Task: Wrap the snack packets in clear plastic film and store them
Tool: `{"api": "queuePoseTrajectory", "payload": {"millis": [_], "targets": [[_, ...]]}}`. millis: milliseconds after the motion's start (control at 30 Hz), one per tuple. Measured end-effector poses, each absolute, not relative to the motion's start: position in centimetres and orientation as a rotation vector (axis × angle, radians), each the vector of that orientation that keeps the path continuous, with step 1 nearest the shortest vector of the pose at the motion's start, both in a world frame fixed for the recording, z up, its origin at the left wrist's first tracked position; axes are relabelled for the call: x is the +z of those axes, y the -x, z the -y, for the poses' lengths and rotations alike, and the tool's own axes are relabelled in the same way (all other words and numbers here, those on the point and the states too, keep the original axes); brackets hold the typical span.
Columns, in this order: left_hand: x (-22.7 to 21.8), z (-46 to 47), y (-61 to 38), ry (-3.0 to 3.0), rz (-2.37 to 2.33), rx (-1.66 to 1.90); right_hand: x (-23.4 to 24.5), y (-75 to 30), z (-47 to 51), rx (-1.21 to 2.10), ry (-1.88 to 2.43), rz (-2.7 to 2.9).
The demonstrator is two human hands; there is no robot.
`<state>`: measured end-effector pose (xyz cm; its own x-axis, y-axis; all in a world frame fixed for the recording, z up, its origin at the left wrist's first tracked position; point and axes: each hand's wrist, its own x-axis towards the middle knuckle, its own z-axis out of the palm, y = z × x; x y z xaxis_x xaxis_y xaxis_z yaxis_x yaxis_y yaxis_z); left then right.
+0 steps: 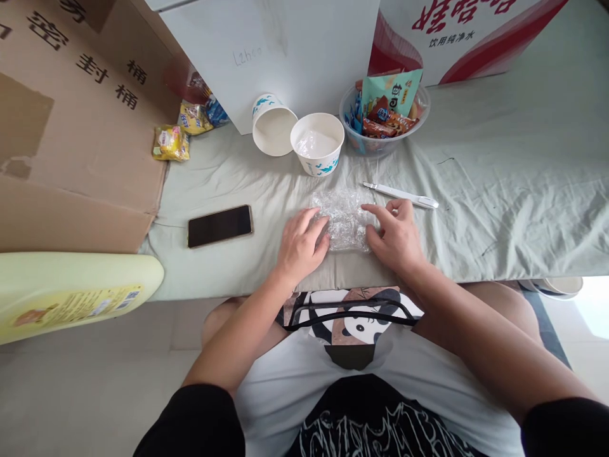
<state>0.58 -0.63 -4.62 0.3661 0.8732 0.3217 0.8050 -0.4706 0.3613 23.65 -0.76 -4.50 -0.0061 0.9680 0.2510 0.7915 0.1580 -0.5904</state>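
Note:
A sheet of clear crinkled plastic (345,219) lies flat on the cloth in front of me, close to the near edge. My left hand (303,244) rests at its left side, fingers apart, fingertips touching the plastic. On the opposite side, the index finger and thumb of my right hand (394,235) touch the sheet's right edge, spread from each other, while the other fingers are curled. Just beyond my right hand lies a slim white utility knife (402,195). An upright paper bowl (317,149) behind the sheet has clear plastic inside it.
A second paper bowl (275,130) lies tipped on its side. Right of the bowls is a clear tub (380,149) of snacks. A phone (220,226) lies left. Cardboard box (80,146), yellow jug (76,292), snack packets (171,143) and white boxes (271,51) border the cloth (514,184).

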Motion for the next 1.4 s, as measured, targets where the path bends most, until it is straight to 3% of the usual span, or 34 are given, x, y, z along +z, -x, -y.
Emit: {"api": "queuePoseTrajectory", "payload": {"millis": [200,333,600,833,1000,1200,1400], "targets": [[-4.2,0.9,-0.9,-2.468,-1.611,0.462,-3.3,-24.6,1.0,0.090,1.446,1.783],[-3.7,1.1,-1.3,-2.486,-1.648,0.328,-3.3,-23.0,2.3,0.150,1.182,2.155],[-3.4,1.1,-1.7,-2.509,-1.674,0.182,-4.9,-24.9,2.4,0.211,1.476,2.591],[-3.5,1.1,-1.7,-2.479,-1.672,0.201,-2.5,-27.6,0.4,0.153,1.737,2.168],[-3.5,1.1,-1.6,-2.489,-1.676,0.196,-1.1,-27.1,0.6,0.446,2.059,2.065],[-3.2,1.0,-1.7,-2.499,-1.672,0.152,-1.6,-26.1,1.2,0.518,1.913,2.153],[-3.2,1.0,-1.7,-2.503,-1.670,0.172,-2.0,-26.9,0.8,0.238,1.762,2.066]]}}
